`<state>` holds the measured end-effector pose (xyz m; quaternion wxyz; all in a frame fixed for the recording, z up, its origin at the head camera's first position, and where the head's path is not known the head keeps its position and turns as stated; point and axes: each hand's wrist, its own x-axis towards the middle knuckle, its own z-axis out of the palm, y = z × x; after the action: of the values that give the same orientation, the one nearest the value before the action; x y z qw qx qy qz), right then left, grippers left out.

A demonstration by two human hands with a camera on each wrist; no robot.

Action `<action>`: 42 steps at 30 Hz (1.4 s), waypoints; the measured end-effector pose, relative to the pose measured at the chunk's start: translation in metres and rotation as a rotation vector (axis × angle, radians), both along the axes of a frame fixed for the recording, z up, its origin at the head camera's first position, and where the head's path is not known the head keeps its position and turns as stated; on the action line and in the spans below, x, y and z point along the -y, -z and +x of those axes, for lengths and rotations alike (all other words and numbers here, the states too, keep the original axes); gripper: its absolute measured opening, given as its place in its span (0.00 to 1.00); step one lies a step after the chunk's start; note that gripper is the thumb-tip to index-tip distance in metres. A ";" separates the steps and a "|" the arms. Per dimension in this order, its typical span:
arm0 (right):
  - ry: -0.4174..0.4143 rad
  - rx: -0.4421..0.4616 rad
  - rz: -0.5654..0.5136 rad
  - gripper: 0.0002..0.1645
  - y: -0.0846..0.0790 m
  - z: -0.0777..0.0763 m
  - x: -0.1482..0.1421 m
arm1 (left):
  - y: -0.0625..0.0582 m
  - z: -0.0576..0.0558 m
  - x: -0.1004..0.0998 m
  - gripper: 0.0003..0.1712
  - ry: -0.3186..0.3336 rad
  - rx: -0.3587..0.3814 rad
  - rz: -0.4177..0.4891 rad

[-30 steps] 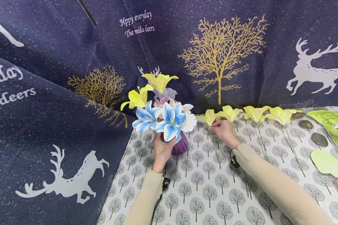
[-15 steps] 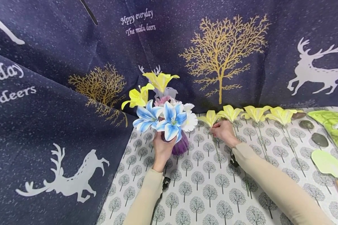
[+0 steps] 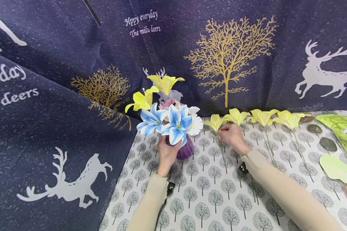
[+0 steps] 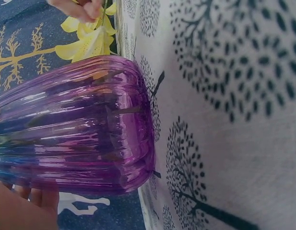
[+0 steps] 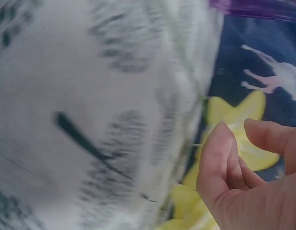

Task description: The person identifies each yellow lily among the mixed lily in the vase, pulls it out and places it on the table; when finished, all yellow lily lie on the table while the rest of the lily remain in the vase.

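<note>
In the head view my left hand [image 3: 168,153] grips the neck of a purple glass vase [image 3: 185,150]. The vase holds blue lilies [image 3: 176,124], yellow lilies [image 3: 165,84] and white and pink blooms. In the left wrist view the ribbed vase [image 4: 85,129] stands on the cloth, fingers [image 4: 35,199] along its side. My right hand [image 3: 232,136] is at the base of a yellow lily [image 3: 215,122] lying with its stem toward me. The right wrist view shows its bent thumb [image 5: 267,134] and forefinger [image 5: 217,155] apart, the yellow petals [image 5: 236,115] behind them.
Several more yellow lilies [image 3: 261,117] lie in a row along the cloth's back edge. Dark stones [image 3: 328,143], a green bag [image 3: 339,130] and a light green shovel [image 3: 336,168] lie at the right. A dark printed curtain [image 3: 173,57] hangs behind and at the left.
My right hand has shifted slightly right and the yellow lily beside it sits marginally lower than half a second ago. My left hand and the vase stay in place.
</note>
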<state>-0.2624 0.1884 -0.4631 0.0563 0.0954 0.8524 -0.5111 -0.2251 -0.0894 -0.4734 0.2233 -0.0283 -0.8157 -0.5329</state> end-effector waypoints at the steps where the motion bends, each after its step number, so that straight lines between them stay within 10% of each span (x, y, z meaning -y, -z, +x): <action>1: -0.002 -0.009 -0.015 0.20 -0.005 0.002 0.000 | 0.000 0.000 0.000 0.43 -0.007 -0.003 -0.006; 24: 0.013 -0.352 -0.229 0.22 -0.136 0.038 0.017 | 0.002 0.000 -0.001 0.41 -0.008 -0.039 0.004; 42: -0.241 -0.354 -0.148 0.17 -0.183 -0.006 0.072 | 0.001 0.001 0.002 0.42 0.005 0.011 0.001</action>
<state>-0.2683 0.1168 -0.2802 -0.0266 -0.1026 0.8145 -0.5704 -0.2241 -0.0916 -0.4743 0.2174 -0.0274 -0.8165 -0.5341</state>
